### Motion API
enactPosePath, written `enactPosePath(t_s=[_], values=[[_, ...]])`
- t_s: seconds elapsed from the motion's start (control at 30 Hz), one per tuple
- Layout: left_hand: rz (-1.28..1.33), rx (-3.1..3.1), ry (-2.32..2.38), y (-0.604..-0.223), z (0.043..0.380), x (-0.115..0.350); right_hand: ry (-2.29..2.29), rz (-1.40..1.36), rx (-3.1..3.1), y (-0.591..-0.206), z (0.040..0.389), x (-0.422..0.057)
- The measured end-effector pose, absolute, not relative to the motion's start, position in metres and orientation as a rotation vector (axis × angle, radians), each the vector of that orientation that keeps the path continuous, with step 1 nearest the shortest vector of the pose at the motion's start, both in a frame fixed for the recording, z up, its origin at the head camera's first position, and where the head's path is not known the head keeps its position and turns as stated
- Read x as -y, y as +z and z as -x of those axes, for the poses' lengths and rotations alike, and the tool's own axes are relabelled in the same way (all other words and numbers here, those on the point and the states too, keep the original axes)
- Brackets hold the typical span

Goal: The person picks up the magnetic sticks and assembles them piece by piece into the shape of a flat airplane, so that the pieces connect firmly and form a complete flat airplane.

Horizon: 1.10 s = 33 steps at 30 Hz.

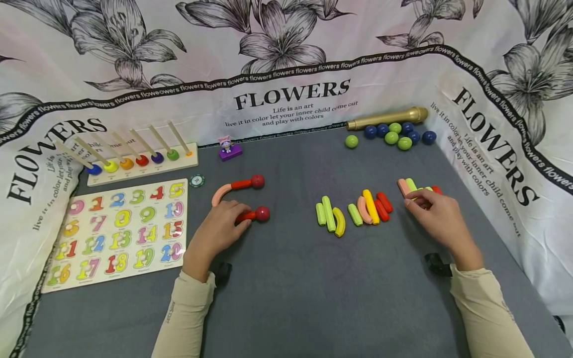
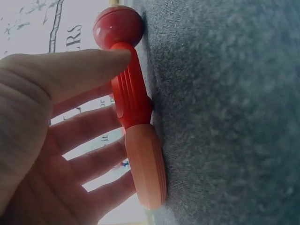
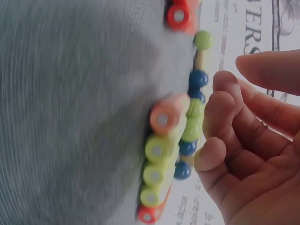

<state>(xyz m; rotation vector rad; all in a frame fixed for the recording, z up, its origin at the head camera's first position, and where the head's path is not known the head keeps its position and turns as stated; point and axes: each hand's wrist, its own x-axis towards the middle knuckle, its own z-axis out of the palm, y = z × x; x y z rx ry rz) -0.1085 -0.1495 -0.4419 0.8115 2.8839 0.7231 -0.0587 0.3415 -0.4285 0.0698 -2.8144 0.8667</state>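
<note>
L hand (image 1: 216, 228) fingers pinch red pc (image 2: 131, 91), ball (image 1: 262, 214) at 3 o'clock; R hand (image 1: 440, 217) fingers loose, empty, pink pc (image 1: 403, 187) at 10 o'clock.

- Left arm (image 1: 185, 313), one; sleeved, pointing toward one o'clock.
- Left hand (image 1: 219, 226), bare; at eight o'clock from the head view's centre; left thumb (image 2: 89, 70) pointing toward three o'clock, left fingers (image 2: 89, 124) spread beyond it, pinching.
- Right arm (image 1: 485, 308), one; sleeved, pointing toward eleven o'clock.
- Right hand (image 1: 438, 216), bare; near three o'clock; right thumb (image 3: 272, 70) toward nine o'clock, right fingers (image 3: 220, 110) loosely bent.
</note>
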Motion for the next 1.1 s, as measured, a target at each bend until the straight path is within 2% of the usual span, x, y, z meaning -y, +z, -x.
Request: enactPosePath(t_s=[0.53, 1.1], values=[[-0.761, -2.876, 0.689, -0.441, 0.108, 0.152, 0.987, -0.339, 2.84, -0.429, 0.068, -0.282], [-0.735, -2.869, 0.707, -0.443, 0.108, 0.154, 0.897, -0.698, 2.887, -0.429, 0.089, -0.213]])
